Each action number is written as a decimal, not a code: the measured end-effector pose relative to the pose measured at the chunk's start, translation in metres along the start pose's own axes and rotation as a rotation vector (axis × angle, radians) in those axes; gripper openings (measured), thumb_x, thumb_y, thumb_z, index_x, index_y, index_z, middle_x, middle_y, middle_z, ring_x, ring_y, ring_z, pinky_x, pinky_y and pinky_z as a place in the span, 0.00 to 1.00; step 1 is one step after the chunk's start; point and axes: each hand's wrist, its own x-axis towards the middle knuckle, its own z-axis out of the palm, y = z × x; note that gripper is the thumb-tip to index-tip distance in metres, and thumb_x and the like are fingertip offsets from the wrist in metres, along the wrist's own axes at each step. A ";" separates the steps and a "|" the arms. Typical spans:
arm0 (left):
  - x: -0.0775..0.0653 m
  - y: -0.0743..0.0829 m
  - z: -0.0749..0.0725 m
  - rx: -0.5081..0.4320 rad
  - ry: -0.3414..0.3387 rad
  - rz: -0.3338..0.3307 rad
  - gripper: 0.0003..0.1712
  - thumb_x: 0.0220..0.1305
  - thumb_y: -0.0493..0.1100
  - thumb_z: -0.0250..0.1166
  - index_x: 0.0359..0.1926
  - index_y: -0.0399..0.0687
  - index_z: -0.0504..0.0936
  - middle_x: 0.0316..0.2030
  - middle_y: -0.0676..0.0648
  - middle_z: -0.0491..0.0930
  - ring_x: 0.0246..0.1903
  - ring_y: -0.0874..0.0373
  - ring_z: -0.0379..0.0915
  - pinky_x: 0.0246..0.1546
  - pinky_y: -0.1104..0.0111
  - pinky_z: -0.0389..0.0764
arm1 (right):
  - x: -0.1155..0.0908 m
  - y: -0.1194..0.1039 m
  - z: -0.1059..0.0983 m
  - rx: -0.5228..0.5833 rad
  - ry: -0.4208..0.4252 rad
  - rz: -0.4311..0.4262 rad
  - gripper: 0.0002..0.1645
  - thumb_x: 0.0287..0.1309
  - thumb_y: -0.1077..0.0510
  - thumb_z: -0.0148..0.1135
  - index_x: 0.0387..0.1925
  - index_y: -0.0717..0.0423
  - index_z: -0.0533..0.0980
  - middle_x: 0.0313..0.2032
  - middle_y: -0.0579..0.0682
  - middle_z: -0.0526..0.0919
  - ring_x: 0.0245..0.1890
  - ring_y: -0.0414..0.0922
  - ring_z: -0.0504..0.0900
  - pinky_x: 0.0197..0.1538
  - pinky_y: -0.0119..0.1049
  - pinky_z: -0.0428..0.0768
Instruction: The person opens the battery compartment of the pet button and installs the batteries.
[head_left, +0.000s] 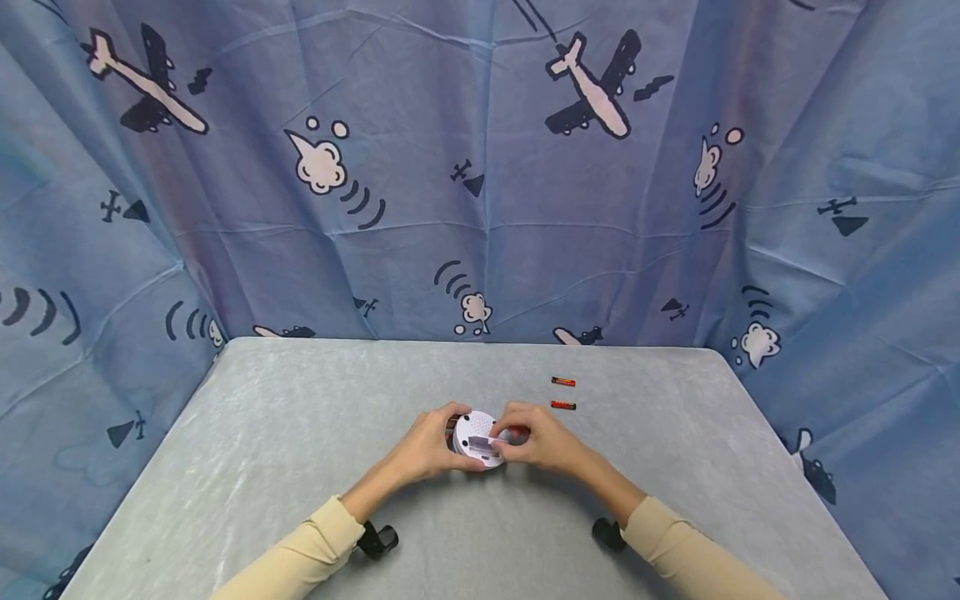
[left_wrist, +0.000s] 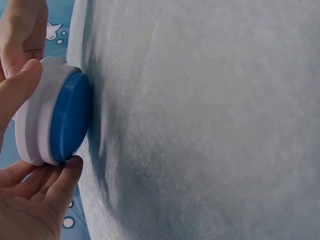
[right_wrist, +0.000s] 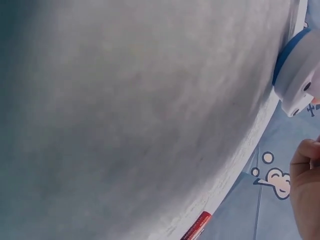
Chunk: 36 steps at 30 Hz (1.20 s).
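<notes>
My left hand [head_left: 432, 446] grips a round white buzzer [head_left: 472, 426], thumb on the near rim and fingers round the far side. Its perforated underside faces up, with dark feet and an uncovered battery compartment [head_left: 480, 445]. In the left wrist view its blue button [left_wrist: 72, 117] faces the table. My right hand [head_left: 546, 437] pinches a thin white battery cover [head_left: 499, 439] between thumb and fingertips, right over the compartment's right end. Something red [head_left: 519, 432] shows beneath the curled right fingers, mostly hidden.
Beyond the right hand, two red-and-black batteries [head_left: 563, 382] [head_left: 563, 405] lie on the grey table [head_left: 315, 392]. A blue patterned curtain [head_left: 420, 167] hangs behind the table and at both sides.
</notes>
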 end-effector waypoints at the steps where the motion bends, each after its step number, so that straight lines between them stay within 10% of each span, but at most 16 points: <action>1: 0.000 0.000 0.000 -0.002 -0.001 0.000 0.46 0.45 0.47 0.86 0.61 0.32 0.74 0.52 0.38 0.81 0.52 0.47 0.80 0.51 0.58 0.81 | 0.000 0.001 0.000 0.007 0.010 0.003 0.09 0.55 0.66 0.73 0.34 0.48 0.86 0.25 0.48 0.73 0.27 0.39 0.69 0.29 0.30 0.69; 13: -0.001 -0.003 -0.001 0.011 -0.004 -0.006 0.46 0.45 0.48 0.86 0.62 0.34 0.74 0.51 0.42 0.82 0.51 0.49 0.80 0.50 0.59 0.81 | 0.001 -0.026 -0.015 0.024 0.124 0.025 0.08 0.50 0.78 0.70 0.31 0.66 0.84 0.21 0.64 0.70 0.22 0.54 0.68 0.28 0.30 0.64; 20: -0.001 -0.002 -0.001 0.011 -0.002 -0.017 0.47 0.44 0.48 0.86 0.62 0.35 0.74 0.51 0.43 0.82 0.51 0.50 0.79 0.50 0.60 0.80 | -0.011 -0.011 -0.026 0.050 0.156 0.110 0.07 0.55 0.75 0.70 0.33 0.65 0.84 0.19 0.59 0.67 0.22 0.38 0.63 0.25 0.28 0.63; 36: -0.002 -0.003 0.000 0.025 0.001 -0.026 0.47 0.44 0.48 0.86 0.63 0.36 0.74 0.50 0.43 0.82 0.51 0.51 0.79 0.50 0.60 0.80 | -0.045 0.016 -0.056 -0.031 0.136 0.252 0.06 0.58 0.65 0.74 0.34 0.50 0.86 0.20 0.40 0.66 0.20 0.36 0.64 0.24 0.31 0.67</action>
